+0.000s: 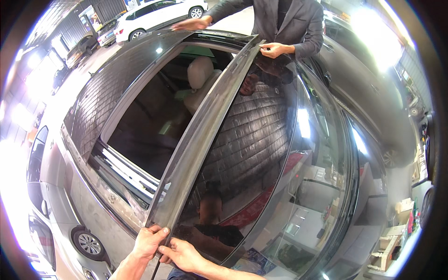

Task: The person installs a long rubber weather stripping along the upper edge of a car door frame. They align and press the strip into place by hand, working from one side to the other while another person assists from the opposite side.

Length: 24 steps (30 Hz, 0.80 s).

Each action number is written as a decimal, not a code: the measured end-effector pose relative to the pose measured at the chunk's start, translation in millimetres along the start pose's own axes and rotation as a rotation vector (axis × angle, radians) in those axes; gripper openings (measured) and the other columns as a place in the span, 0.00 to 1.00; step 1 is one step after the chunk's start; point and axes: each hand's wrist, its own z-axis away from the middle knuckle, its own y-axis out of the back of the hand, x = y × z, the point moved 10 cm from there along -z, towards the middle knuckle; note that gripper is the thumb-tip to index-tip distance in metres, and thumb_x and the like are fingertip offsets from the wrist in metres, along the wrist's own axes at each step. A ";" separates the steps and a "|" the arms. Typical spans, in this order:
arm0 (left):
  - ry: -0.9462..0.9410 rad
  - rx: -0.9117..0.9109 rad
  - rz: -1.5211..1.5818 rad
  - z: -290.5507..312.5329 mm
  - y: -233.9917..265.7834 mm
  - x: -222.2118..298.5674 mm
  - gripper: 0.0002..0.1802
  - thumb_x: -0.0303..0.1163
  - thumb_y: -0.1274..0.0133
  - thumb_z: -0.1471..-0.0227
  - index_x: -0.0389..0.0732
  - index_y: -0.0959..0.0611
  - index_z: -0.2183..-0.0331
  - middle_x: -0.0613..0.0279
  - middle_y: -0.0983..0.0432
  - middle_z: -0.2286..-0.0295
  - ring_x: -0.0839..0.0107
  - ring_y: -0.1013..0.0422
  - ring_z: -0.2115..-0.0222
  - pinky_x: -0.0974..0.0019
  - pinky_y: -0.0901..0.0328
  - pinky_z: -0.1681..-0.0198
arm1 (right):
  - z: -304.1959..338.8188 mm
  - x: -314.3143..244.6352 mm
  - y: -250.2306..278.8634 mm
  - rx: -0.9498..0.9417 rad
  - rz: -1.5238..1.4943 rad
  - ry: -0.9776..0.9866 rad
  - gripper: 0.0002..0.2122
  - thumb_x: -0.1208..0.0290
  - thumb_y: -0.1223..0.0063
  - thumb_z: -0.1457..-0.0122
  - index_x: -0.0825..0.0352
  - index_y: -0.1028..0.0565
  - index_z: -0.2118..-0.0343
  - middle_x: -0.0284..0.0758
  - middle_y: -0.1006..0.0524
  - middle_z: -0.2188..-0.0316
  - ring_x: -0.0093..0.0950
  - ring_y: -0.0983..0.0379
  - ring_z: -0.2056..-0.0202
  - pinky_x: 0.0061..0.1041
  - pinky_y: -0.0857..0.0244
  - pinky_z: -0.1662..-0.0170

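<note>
A long, narrow dark strip (186,172) with dull grey residue lies across the car roof, along the front edge of the open roof hatch. My left hand (150,241) is closed around its near end, thumb on top. Just right of it, my right hand (184,255) is closed with thumb and fingers pinched around a thin black cord (156,269) that hangs by the strip's end. Its fingertips are partly hidden. At the far end, another person's hand (277,50) pinches the strip, while that person's other hand (190,24) hovers over the roof, blurred.
A glossy black roof panel (252,135) and the windshield (310,196) lie right of the strip. Through the roof opening (144,112) a pale headrest (199,72) shows. A white car (161,17) stands behind; a grey vehicle (368,70) is on the right, cluttered shelves (396,233) lower right.
</note>
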 end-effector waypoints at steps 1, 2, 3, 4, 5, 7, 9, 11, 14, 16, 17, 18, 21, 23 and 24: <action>-0.020 -0.014 0.028 -5.1 3.5 -5.5 0.14 0.35 0.34 0.50 0.33 0.18 0.74 0.64 0.25 0.79 0.77 0.33 0.79 0.70 0.38 0.75 | 2.1 -5.4 4.4 0.027 0.024 -0.037 0.15 0.62 0.48 0.34 0.72 0.28 0.60 0.37 0.19 0.73 0.22 0.23 0.71 0.22 0.28 0.66; -0.022 -0.017 0.058 -4.7 3.3 -5.7 0.14 0.34 0.34 0.50 0.33 0.18 0.74 0.64 0.25 0.79 0.77 0.33 0.80 0.70 0.38 0.76 | 4.3 -8.0 3.1 0.042 0.055 -0.013 0.14 0.62 0.48 0.34 0.72 0.28 0.60 0.36 0.20 0.74 0.22 0.24 0.72 0.22 0.28 0.66; -0.024 -0.023 0.089 -4.9 1.8 -6.2 0.14 0.34 0.34 0.49 0.34 0.18 0.75 0.64 0.25 0.80 0.77 0.33 0.80 0.71 0.38 0.76 | 6.9 -8.1 2.8 0.060 0.087 0.010 0.14 0.62 0.47 0.34 0.71 0.28 0.60 0.36 0.21 0.74 0.22 0.24 0.72 0.22 0.29 0.67; -0.025 -0.029 0.120 -5.1 0.4 -6.7 0.14 0.34 0.34 0.49 0.34 0.19 0.75 0.64 0.25 0.80 0.77 0.33 0.81 0.71 0.39 0.76 | 9.1 -6.3 2.5 0.079 0.119 0.034 0.14 0.62 0.47 0.34 0.71 0.28 0.60 0.35 0.21 0.75 0.21 0.25 0.73 0.22 0.29 0.67; -0.031 -0.038 0.133 -5.8 -0.3 -7.9 0.14 0.34 0.34 0.49 0.35 0.19 0.75 0.64 0.26 0.80 0.77 0.34 0.81 0.71 0.39 0.76 | 9.2 5.5 1.2 0.097 0.104 0.034 0.15 0.61 0.47 0.35 0.71 0.29 0.62 0.35 0.22 0.77 0.21 0.25 0.74 0.24 0.30 0.68; -0.033 -0.053 0.157 -9.4 0.5 -12.2 0.13 0.33 0.34 0.49 0.36 0.19 0.76 0.65 0.27 0.81 0.76 0.35 0.82 0.71 0.39 0.76 | 16.0 16.3 -11.8 0.047 0.085 0.027 0.17 0.59 0.47 0.36 0.72 0.29 0.60 0.36 0.21 0.75 0.22 0.24 0.73 0.24 0.29 0.67; -0.010 -0.031 0.146 -7.8 2.1 -12.6 0.13 0.33 0.34 0.50 0.36 0.20 0.77 0.65 0.27 0.82 0.77 0.35 0.81 0.71 0.40 0.76 | 17.1 29.1 -17.0 0.040 0.105 -0.002 0.18 0.58 0.46 0.36 0.72 0.29 0.60 0.38 0.20 0.74 0.25 0.21 0.70 0.26 0.27 0.64; -0.051 -0.050 0.185 -11.4 0.8 -14.2 0.13 0.32 0.33 0.51 0.37 0.20 0.78 0.65 0.27 0.82 0.77 0.35 0.81 0.71 0.40 0.75 | 17.7 32.9 -20.6 0.028 0.130 0.010 0.18 0.58 0.46 0.36 0.72 0.28 0.61 0.38 0.19 0.73 0.26 0.21 0.70 0.26 0.27 0.64; -0.057 -0.048 0.171 -8.8 -1.0 -9.7 0.13 0.32 0.33 0.51 0.37 0.20 0.78 0.65 0.27 0.82 0.77 0.36 0.81 0.72 0.40 0.75 | 11.7 61.9 -43.8 -0.072 0.113 0.023 0.17 0.58 0.46 0.36 0.73 0.26 0.64 0.39 0.19 0.73 0.26 0.21 0.70 0.26 0.27 0.64; -0.085 -0.061 0.159 -8.1 -0.3 -8.1 0.13 0.33 0.33 0.52 0.37 0.20 0.78 0.66 0.27 0.82 0.78 0.36 0.81 0.72 0.41 0.75 | 14.4 68.3 -49.6 -0.063 0.152 -0.050 0.17 0.59 0.46 0.36 0.73 0.26 0.64 0.38 0.19 0.73 0.25 0.21 0.70 0.26 0.27 0.65; -0.099 -0.066 0.153 -8.0 0.2 -6.9 0.13 0.33 0.32 0.52 0.37 0.20 0.78 0.66 0.27 0.81 0.78 0.36 0.81 0.72 0.41 0.75 | 15.5 61.3 -47.7 -0.021 0.135 0.006 0.14 0.63 0.46 0.36 0.72 0.26 0.65 0.38 0.19 0.74 0.25 0.21 0.71 0.26 0.27 0.66; -0.095 -0.060 0.119 -8.4 2.5 -7.7 0.13 0.33 0.32 0.52 0.36 0.20 0.77 0.66 0.27 0.81 0.78 0.36 0.81 0.72 0.41 0.75 | 17.4 55.5 -45.7 0.021 0.118 0.060 0.11 0.67 0.47 0.37 0.72 0.26 0.65 0.38 0.20 0.75 0.25 0.22 0.72 0.27 0.27 0.68; -0.061 -0.029 0.034 -5.1 10.1 -6.3 0.14 0.33 0.33 0.52 0.36 0.20 0.77 0.66 0.28 0.81 0.78 0.36 0.81 0.72 0.41 0.78 | 16.9 26.2 -24.9 0.110 0.114 0.114 0.13 0.63 0.46 0.36 0.72 0.26 0.65 0.37 0.19 0.74 0.25 0.21 0.72 0.26 0.27 0.66; 0.003 -0.018 -0.030 -2.0 1.7 0.6 0.15 0.34 0.33 0.52 0.37 0.21 0.79 0.64 0.28 0.82 0.76 0.35 0.82 0.72 0.42 0.80 | 9.5 8.2 1.1 0.157 0.115 0.084 0.16 0.61 0.46 0.36 0.73 0.26 0.64 0.37 0.19 0.75 0.24 0.21 0.72 0.25 0.27 0.65; -0.011 -0.002 -0.030 -1.7 1.5 2.6 0.15 0.34 0.33 0.52 0.38 0.21 0.79 0.64 0.28 0.82 0.76 0.35 0.83 0.72 0.42 0.80 | 2.7 5.0 0.7 0.137 0.057 0.095 0.16 0.60 0.46 0.36 0.73 0.26 0.63 0.38 0.20 0.75 0.24 0.21 0.72 0.25 0.27 0.65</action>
